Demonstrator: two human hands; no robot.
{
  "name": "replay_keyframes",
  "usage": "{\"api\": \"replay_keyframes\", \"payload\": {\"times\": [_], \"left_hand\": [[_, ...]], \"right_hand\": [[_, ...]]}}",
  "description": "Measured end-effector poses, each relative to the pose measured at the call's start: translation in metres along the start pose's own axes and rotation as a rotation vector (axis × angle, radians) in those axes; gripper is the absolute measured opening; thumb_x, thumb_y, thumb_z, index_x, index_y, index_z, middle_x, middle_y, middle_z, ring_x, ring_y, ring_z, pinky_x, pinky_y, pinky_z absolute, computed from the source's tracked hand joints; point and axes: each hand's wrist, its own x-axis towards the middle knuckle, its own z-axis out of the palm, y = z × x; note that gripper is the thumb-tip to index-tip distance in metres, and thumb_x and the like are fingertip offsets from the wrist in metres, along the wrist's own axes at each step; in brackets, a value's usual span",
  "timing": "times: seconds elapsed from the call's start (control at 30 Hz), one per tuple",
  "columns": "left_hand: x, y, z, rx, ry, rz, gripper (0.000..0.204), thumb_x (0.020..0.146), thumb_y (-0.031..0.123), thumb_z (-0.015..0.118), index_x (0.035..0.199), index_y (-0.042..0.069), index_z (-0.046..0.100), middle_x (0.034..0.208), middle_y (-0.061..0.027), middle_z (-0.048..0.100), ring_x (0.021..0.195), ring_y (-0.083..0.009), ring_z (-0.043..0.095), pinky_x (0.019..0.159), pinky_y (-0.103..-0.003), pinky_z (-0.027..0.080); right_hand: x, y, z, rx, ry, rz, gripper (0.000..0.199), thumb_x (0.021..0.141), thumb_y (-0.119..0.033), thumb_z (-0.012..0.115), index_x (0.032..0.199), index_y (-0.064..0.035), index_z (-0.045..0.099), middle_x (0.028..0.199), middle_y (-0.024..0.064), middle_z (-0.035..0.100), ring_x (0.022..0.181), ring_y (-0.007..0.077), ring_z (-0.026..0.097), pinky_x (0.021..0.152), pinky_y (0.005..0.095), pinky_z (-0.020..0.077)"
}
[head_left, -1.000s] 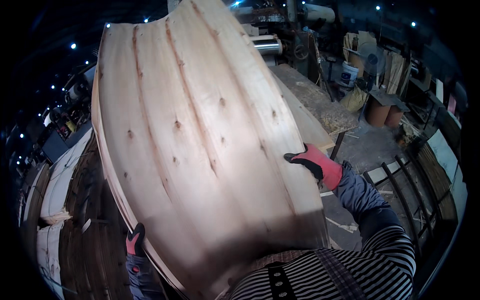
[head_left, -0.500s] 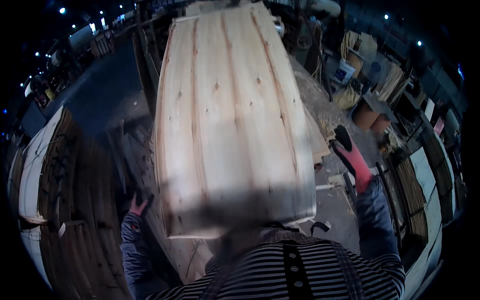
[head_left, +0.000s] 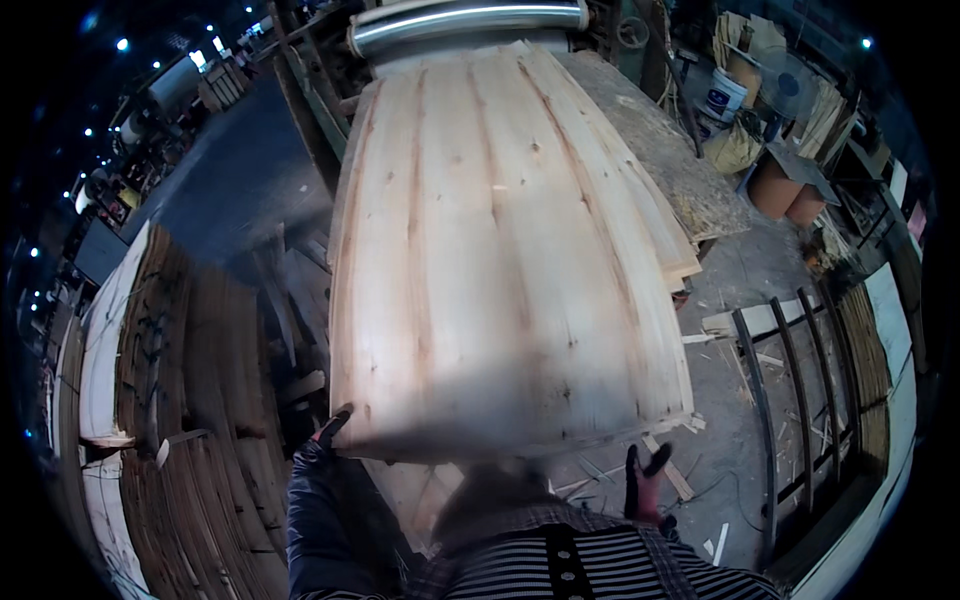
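Observation:
A large pale wood veneer sheet (head_left: 480,250), with brown streaks and small knots, lies lengthwise in front of me. At its near left corner, my left hand (head_left: 333,428), in a pink and black glove, is closed on the edge, its dark fingertip over the top face. My right hand (head_left: 648,482), in a like glove, is just short of the near right corner, apart from the sheet. Its thumb and fingers are spread, with nothing in them. A shadow falls across the sheet's near end.
A shiny metal roller (head_left: 470,28) spans the far end. More veneer sheets (head_left: 678,262) stick out underneath on the right. Stacked veneer (head_left: 190,480) stands at left. On the right are a dark metal rack (head_left: 790,400), another stack (head_left: 865,380) and a white bucket (head_left: 725,97). Wood scraps litter the floor.
My left hand has come in to the sheet's near left corner. The right hand has lowered toward the near right corner. With the view shifted, the roller now shows beyond the sheet.

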Motion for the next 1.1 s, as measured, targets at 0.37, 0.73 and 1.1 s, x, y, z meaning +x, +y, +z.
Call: {"api": "replay_keyframes", "payload": {"times": [0.37,0.73,1.1], "left_hand": [[-0.029,0.034,-0.009,0.581,-0.098,0.4,0.03,0.083,0.007,0.041,0.111,-0.002,0.049,0.111,-0.0146,0.052,0.101,-0.0234,0.051,0.089,-0.032,0.039],[-0.078,0.156,0.036,0.797,-0.069,0.251,0.031,0.068,0.012,0.059,0.099,0.011,0.061,0.104,-0.0049,0.058,0.094,-0.0207,0.054,0.084,-0.03,0.037],[0.013,0.217,0.036,1.05,-0.085,0.66,0.032,0.073,0.005,0.051,0.104,0.01,0.057,0.102,-0.0072,0.058,0.091,-0.0235,0.054,0.082,-0.029,0.041]], "right_hand": [[-0.016,-0.124,0.093,1.665,-0.589,0.661,0.05,0.082,-0.056,0.032,0.097,-0.0132,0.052,0.081,0.0054,0.056,0.079,0.0235,0.054,0.075,0.0391,0.0433],[-0.027,-0.221,0.081,1.074,0.058,0.47,0.06,0.082,-0.057,0.034,0.12,-0.0119,0.038,0.105,0.0049,0.05,0.09,0.0187,0.052,0.066,0.0325,0.0472],[0.078,-0.246,0.097,1.181,-0.129,0.34,0.063,0.082,-0.057,0.034,0.122,-0.0085,0.035,0.109,0.006,0.048,0.095,0.0191,0.05,0.072,0.0334,0.0459]]}}
